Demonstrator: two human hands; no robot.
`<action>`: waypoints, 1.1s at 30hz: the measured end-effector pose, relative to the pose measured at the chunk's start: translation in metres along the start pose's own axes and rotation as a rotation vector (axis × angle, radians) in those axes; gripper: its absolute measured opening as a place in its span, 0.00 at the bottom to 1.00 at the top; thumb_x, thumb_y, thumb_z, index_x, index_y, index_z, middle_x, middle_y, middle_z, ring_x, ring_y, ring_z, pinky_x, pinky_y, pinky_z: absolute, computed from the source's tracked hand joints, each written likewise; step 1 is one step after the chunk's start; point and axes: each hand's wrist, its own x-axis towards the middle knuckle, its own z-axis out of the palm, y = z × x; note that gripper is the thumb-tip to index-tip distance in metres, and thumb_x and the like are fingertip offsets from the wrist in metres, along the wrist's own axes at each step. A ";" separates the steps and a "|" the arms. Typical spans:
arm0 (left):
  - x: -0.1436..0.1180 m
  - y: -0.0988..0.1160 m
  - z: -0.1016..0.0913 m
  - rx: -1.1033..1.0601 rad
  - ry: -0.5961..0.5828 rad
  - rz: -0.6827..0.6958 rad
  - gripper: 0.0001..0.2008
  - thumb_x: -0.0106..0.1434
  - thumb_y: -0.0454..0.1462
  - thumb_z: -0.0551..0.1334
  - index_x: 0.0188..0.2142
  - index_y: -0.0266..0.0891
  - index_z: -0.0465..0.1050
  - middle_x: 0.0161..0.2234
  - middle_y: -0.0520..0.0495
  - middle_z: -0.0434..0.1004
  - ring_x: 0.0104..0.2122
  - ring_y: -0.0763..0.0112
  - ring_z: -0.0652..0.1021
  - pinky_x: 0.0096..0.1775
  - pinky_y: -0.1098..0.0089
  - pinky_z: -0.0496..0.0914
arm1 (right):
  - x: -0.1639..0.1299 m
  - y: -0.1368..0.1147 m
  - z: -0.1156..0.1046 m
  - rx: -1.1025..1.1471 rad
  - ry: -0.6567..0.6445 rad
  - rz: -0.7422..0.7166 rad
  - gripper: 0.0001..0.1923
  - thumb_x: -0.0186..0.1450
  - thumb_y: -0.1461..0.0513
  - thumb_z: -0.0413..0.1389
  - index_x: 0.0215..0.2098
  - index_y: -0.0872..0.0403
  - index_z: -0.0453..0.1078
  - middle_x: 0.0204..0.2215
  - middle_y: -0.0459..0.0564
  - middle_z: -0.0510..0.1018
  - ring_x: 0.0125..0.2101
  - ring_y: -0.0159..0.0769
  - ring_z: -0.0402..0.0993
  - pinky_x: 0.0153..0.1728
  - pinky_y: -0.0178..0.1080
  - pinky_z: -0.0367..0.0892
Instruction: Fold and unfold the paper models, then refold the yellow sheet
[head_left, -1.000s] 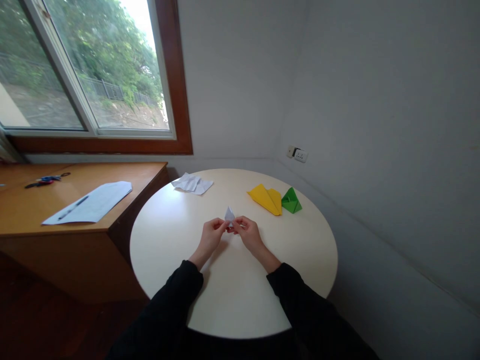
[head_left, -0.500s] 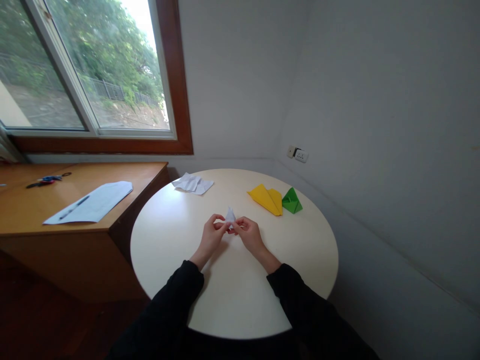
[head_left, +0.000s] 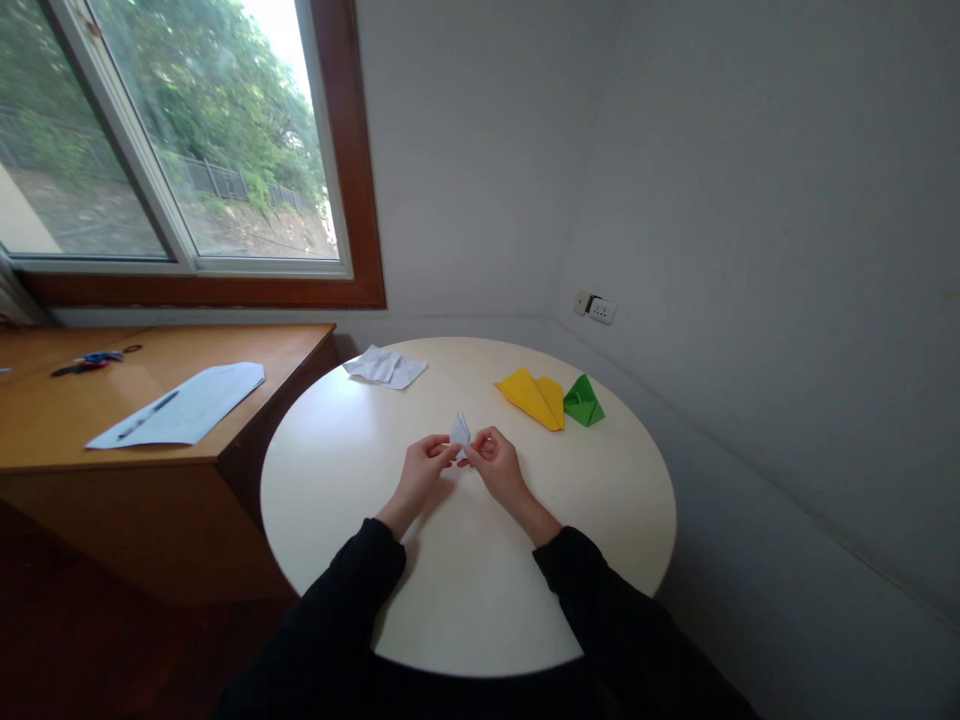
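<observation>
**Folded white paper (head_left: pixel 459 434) pinched between left grip (head_left: pixel 421 466) and right grip (head_left: pixel 496 464)**

Left grip: thumb and fingertips closed on the lower left part of the paper; no gap visible apart from the paper's own thickness. Right grip: thumb and forefinger pinched together at the lower right edge of the same piece, other fingers curled. The piece is small, with narrow points standing up past the fingertips; its lower end is partly hidden by the thumbs. Whether it touches the round desk (head_left: pixel 465 585) beneath cannot be told.

Surroundings, taken from the grip: beyond it and to the right, a yellow folded paper (head_left: pixel 531 399) lies flat, a green folded paper (head_left: pixel 583 402) just beside its right end. Beyond and to the left, near the far rim, creased white paper (head_left: pixel 386 368). Well apart to the left, a wooden desk (head_left: pixel 289 375) bears white sheets (head_left: pixel 217 398) with a dark pen (head_left: pixel 148 415) on top. Black sleeves (head_left: pixel 600 580) cover both forearms, nearer the viewer than the grip.
</observation>
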 end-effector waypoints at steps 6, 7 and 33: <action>0.000 0.000 -0.001 -0.064 -0.032 -0.023 0.16 0.44 0.44 0.69 0.26 0.35 0.70 0.24 0.50 0.74 0.26 0.73 0.75 0.32 0.70 0.68 | 0.000 0.000 0.000 -0.005 -0.009 0.012 0.17 0.53 0.55 0.60 0.30 0.50 0.55 0.20 0.39 0.72 0.22 0.34 0.76 0.27 0.37 0.70; 0.000 0.001 -0.001 -0.072 -0.035 -0.026 0.16 0.44 0.44 0.69 0.26 0.35 0.69 0.23 0.51 0.74 0.25 0.73 0.75 0.32 0.70 0.68 | 0.000 0.000 0.000 -0.009 -0.010 0.015 0.17 0.53 0.55 0.61 0.31 0.50 0.56 0.20 0.39 0.73 0.22 0.33 0.76 0.27 0.36 0.70; 0.031 0.000 -0.007 -0.069 -0.020 -0.086 0.16 0.46 0.43 0.69 0.22 0.34 0.66 0.24 0.50 0.72 0.27 0.73 0.75 0.37 0.67 0.73 | 0.044 -0.037 -0.026 -1.239 -0.139 0.017 0.10 0.65 0.62 0.48 0.28 0.57 0.66 0.26 0.54 0.75 0.32 0.39 0.72 0.32 0.38 0.64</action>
